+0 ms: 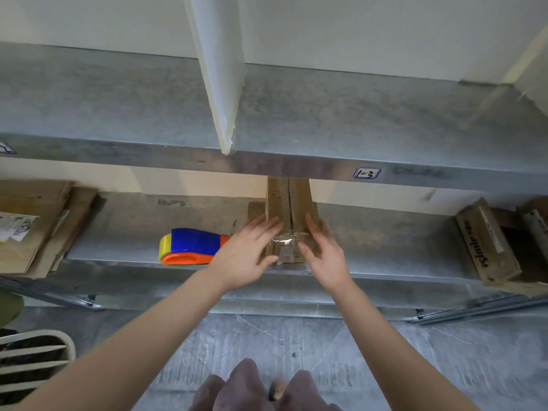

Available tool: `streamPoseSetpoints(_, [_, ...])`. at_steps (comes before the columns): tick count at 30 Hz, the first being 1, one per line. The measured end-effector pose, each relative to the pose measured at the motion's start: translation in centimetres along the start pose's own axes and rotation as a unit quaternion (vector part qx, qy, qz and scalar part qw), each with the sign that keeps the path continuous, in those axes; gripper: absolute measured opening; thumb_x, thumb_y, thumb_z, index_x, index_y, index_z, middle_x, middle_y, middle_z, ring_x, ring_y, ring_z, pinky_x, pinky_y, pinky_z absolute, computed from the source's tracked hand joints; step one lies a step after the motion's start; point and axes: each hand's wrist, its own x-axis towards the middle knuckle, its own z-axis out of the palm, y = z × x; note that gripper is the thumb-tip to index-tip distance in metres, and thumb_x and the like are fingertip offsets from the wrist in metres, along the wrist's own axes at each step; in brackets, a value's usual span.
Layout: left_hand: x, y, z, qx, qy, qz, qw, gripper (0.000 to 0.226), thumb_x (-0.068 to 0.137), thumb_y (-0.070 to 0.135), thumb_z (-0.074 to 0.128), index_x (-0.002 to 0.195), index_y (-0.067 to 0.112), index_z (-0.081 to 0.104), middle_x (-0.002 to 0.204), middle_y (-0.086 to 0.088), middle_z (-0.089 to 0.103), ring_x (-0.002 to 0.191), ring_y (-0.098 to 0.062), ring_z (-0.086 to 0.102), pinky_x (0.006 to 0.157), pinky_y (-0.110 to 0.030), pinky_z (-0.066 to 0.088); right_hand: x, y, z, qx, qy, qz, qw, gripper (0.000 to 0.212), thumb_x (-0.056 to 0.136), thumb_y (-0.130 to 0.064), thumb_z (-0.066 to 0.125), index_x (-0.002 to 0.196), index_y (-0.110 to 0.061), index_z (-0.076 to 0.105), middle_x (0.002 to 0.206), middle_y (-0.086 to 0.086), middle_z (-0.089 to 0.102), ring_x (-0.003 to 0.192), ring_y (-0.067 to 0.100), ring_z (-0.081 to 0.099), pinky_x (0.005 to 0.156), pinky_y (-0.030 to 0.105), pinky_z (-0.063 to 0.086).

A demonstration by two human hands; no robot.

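Far to the left of the left hand, flattened cardboard lay on a metal shelf. Just beside that hand sat a blue, orange and yellow tape dispenser. The left hand, fingers straight and slightly spread, pressed the left side of a narrow cardboard box at the shelf's front edge. Clear tape crossed the box's near end between the 2 hands. The right hand, fingers straight and together, pressed the right side. The box looked light and stiff, its tape slick, and seemed best gripped by its 2 long sides. Well to the right lay a printed carton.
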Motion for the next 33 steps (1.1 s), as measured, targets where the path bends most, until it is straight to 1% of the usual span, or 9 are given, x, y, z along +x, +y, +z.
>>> streamPoseSetpoints(6, [1.7, 2.5, 3.4, 0.028, -0.007, -0.023, 0.999, 0.065, 0.097, 0.039, 0.047, 0.153, 0.021, 0.021, 0.159, 0.003, 0.020, 0.148, -0.017, 0.010, 0.121, -0.042, 0.008, -0.7, 0.3, -0.2, -0.148, -0.003, -0.061, 0.987, 0.052, 0.098, -0.037, 0.050, 0.148, -0.033, 0.037, 0.160, 0.003, 0.024, 0.142, 0.026, 0.034, 0.102, 0.042, 0.047])
streamPoseSetpoints(10, [1.6, 2.7, 3.9, 0.024, 0.011, -0.041, 0.999, 0.061, 0.098, 0.037, 0.046, 0.152, 0.020, 0.023, 0.160, 0.003, 0.019, 0.149, -0.018, 0.006, 0.121, -0.046, 0.011, -0.7, 0.3, 0.2, -0.107, -0.006, -0.041, 0.993, 0.052, 0.098, -0.033, 0.050, 0.148, -0.035, 0.035, 0.161, 0.000, 0.023, 0.133, 0.025, 0.047, 0.100, 0.036, 0.046])
streamPoseSetpoints(14, [0.0, 3.3, 3.4, -0.096, 0.116, -0.159, 0.976, 0.058, 0.100, 0.028, 0.045, 0.151, 0.012, 0.023, 0.158, -0.003, 0.022, 0.147, -0.018, 0.013, 0.119, -0.028, 0.009, -0.9, 0.1, -0.3, 0.009, 0.018, 0.014, 1.000, 0.061, 0.096, -0.027, 0.058, 0.151, -0.027, 0.031, 0.134, 0.005, 0.057, 0.118, 0.023, 0.057, 0.105, 0.034, 0.043])
streamPoseSetpoints(16, [-0.5, 3.5, 3.5, -0.189, 0.078, -0.211, 0.956, 0.063, 0.102, 0.031, 0.042, 0.154, 0.015, 0.011, 0.160, -0.001, 0.014, 0.147, -0.014, 0.014, 0.114, -0.019, 0.009, -0.9, 0.1, -0.4, 0.023, -0.001, 0.036, 0.999, 0.063, 0.095, -0.025, 0.059, 0.151, -0.026, 0.030, 0.109, 0.001, 0.064, 0.096, 0.016, 0.060, 0.098, 0.032, 0.047])
streamPoseSetpoints(18, [-0.2, 3.5, 3.8, -0.295, 0.021, -0.244, 0.923, 0.069, 0.101, 0.033, 0.042, 0.155, 0.022, 0.001, 0.161, 0.001, 0.013, 0.146, -0.013, 0.016, 0.114, -0.022, 0.015, -0.9, -0.1, -0.4, 0.045, -0.009, 0.043, 0.998, 0.064, 0.094, -0.021, 0.062, 0.150, -0.027, 0.032, 0.109, -0.001, 0.064, 0.098, 0.013, 0.060, 0.098, 0.027, 0.047])
streamPoseSetpoints(21, [0.7, 2.9, 3.8, -0.355, 0.031, -0.301, 0.884, 0.072, 0.100, 0.036, 0.046, 0.154, 0.027, 0.000, 0.151, -0.006, 0.038, 0.134, -0.020, 0.041, 0.101, -0.024, 0.034, -0.5, 0.0, -0.8, 0.100, -0.007, 0.050, 0.994, 0.063, 0.089, -0.015, 0.068, 0.145, -0.027, 0.041, 0.121, -0.007, 0.060, 0.112, 0.005, 0.057, 0.096, 0.011, 0.039])
streamPoseSetpoints(23, [1.0, 2.6, 3.6, -0.335, 0.042, -0.307, 0.890, 0.072, 0.098, 0.042, 0.048, 0.154, 0.031, 0.004, 0.141, -0.009, 0.050, 0.125, -0.024, 0.051, 0.095, -0.024, 0.038, 0.1, 0.2, -1.1, 0.115, -0.006, 0.056, 0.992, 0.060, 0.085, -0.014, 0.073, 0.139, -0.025, 0.048, 0.124, -0.004, 0.063, 0.110, 0.004, 0.059, 0.091, 0.004, 0.039])
streamPoseSetpoints(27, [1.9, 1.8, 2.6, -0.206, 0.064, -0.275, 0.937, 0.064, 0.095, 0.041, 0.056, 0.150, 0.037, 0.024, 0.115, -0.002, 0.068, 0.100, -0.020, 0.066, 0.088, -0.029, 0.052, 1.2, 0.2, -1.2, 0.111, 0.025, 0.051, 0.992, 0.048, 0.079, -0.018, 0.079, 0.122, -0.028, 0.060, 0.107, -0.008, 0.070, 0.093, 0.000, 0.066, 0.094, 0.022, 0.052])
streamPoseSetpoints(33, [3.1, 2.5, 3.1, -0.117, 0.115, -0.282, 0.945, 0.049, 0.095, 0.026, 0.057, 0.142, 0.029, 0.043, 0.111, -0.006, 0.070, 0.088, -0.026, 0.069, 0.080, -0.038, 0.057, 1.2, 0.1, 1.1, 0.002, 0.117, 0.030, 0.993, 0.039, 0.085, -0.026, 0.071, 0.121, -0.030, 0.059, 0.102, -0.006, 0.072, 0.087, 0.015, 0.070, 0.079, 0.034, 0.058])
